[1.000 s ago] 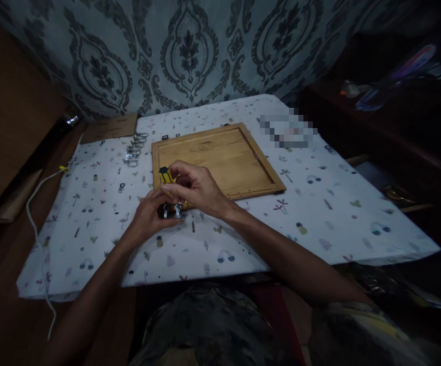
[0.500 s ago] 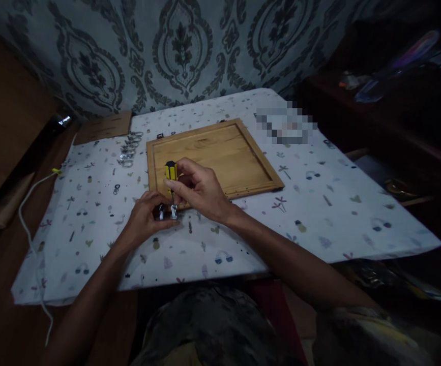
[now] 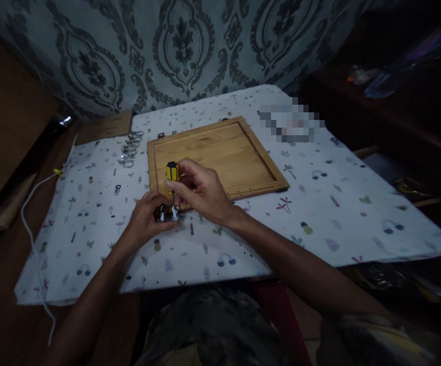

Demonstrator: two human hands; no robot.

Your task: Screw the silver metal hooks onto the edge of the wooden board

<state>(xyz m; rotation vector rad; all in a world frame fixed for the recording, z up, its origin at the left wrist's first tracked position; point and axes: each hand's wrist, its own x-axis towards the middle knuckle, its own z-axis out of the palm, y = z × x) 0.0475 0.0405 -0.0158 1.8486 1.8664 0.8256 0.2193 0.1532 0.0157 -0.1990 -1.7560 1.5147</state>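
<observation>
My right hand (image 3: 205, 190) is closed around the yellow and black handle of a screwdriver (image 3: 172, 171), which stands upright with its shaft pointing down. Below, the screwdriver's tip meets a small silver metal piece (image 3: 175, 212) that looks like a hose clamp. Thumb and fingers of my left hand (image 3: 147, 217) pinch this clamp from the left, close to the tabletop; part of it is hidden by the fingers. Just behind both hands lies a framed wooden panel (image 3: 212, 152), its near left corner partly covered by my right hand.
Several similar silver clamps (image 3: 130, 147) lie in a row at the left, near a brown cardboard piece (image 3: 104, 127). A blurred-out object (image 3: 292, 122) rests at the back right. A white cable (image 3: 29, 231) hangs over the left side of the patterned tablecloth (image 3: 101, 244).
The view has shifted slightly, moving the table's right side a little rightward in the picture. Both hands keep nearly the same pose on the screwdriver and the clamp.
</observation>
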